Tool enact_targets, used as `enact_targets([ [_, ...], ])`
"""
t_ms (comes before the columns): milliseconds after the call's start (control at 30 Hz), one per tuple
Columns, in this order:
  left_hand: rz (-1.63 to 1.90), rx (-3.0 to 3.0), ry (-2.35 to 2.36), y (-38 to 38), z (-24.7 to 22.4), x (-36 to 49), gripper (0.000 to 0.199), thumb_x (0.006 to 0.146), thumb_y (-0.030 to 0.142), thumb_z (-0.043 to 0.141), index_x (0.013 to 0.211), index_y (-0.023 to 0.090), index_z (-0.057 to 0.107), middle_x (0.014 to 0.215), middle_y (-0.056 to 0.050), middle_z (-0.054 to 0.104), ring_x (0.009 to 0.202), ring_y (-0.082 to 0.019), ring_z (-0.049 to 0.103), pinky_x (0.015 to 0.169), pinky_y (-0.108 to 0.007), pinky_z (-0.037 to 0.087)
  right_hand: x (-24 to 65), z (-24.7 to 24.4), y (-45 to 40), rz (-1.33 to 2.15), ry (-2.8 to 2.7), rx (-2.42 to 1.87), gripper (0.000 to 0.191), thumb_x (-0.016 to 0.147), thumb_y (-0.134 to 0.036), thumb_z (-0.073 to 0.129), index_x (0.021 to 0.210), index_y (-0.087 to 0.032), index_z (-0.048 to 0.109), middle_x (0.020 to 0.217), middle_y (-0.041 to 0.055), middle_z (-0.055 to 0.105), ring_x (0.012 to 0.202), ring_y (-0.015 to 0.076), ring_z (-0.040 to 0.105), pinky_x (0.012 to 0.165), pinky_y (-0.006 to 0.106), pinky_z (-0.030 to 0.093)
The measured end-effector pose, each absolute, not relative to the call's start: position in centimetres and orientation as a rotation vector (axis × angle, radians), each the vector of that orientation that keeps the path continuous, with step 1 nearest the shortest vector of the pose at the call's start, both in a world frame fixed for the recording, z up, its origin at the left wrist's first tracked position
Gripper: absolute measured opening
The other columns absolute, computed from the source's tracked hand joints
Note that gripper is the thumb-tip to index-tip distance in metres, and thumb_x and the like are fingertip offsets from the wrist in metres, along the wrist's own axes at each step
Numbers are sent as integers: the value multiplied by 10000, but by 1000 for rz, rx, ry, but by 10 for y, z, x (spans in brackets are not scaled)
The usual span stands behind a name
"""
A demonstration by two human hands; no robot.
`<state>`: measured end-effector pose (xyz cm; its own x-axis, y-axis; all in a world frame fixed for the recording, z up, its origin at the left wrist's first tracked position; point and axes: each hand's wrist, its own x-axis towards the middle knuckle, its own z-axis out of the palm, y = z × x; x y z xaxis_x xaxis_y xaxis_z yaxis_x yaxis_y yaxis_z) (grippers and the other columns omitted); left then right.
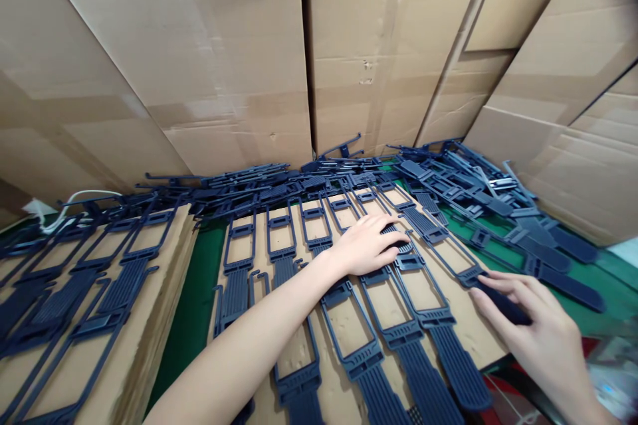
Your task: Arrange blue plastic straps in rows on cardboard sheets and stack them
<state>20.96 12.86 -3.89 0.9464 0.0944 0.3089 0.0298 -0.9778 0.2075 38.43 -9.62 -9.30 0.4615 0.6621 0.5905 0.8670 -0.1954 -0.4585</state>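
Far left: cardboard stack [162, 325] with dark frame parts [124, 285] laid on top in a row, several across, ribbed pads mostly lined up. That one looks well filled, though its near and left edges run out of view, so can't call it complete. White cord [97, 192] behind it.

Then a strip of green worktop [182, 319], then the middle cardboard sheet [473, 325]. Two rows of the same parts on it, far and near, slightly fanned, rows overlapping. I'd judge this layer nearly full; remaining work looks to be at the right edge.

Left hand [371, 242] is palm down mid-sheet, fingers part spread over a ribbed pad [403, 248]. Can't tell if it grips or just steadies.

Right hand [535, 322] is closed, thumb against fingers, on the near end of the rightmost part [501, 301], which lies slantwise along the sheet's right edge. Reads as placing or straightening.

Behind and right: loose heap [478, 196] of parts, tangled, on the worktop against cartons [239, 46]. Plenty left unsorted, so my guess is well short of done overall.
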Motion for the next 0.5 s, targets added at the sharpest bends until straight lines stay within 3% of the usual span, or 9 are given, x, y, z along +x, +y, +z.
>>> enact_targets([
  [500, 470, 2924, 90, 129, -39, 210, 342, 932, 299, 383, 1200, 225, 581, 1371, -100, 461, 1287, -228, 399, 1076, -409, 318, 382, -87, -98, -348, -1293, -1996, 276, 822, -473, 565, 936, -232, 635, 1029, 45, 638, 885, 212, 573, 748, 338, 468],
])
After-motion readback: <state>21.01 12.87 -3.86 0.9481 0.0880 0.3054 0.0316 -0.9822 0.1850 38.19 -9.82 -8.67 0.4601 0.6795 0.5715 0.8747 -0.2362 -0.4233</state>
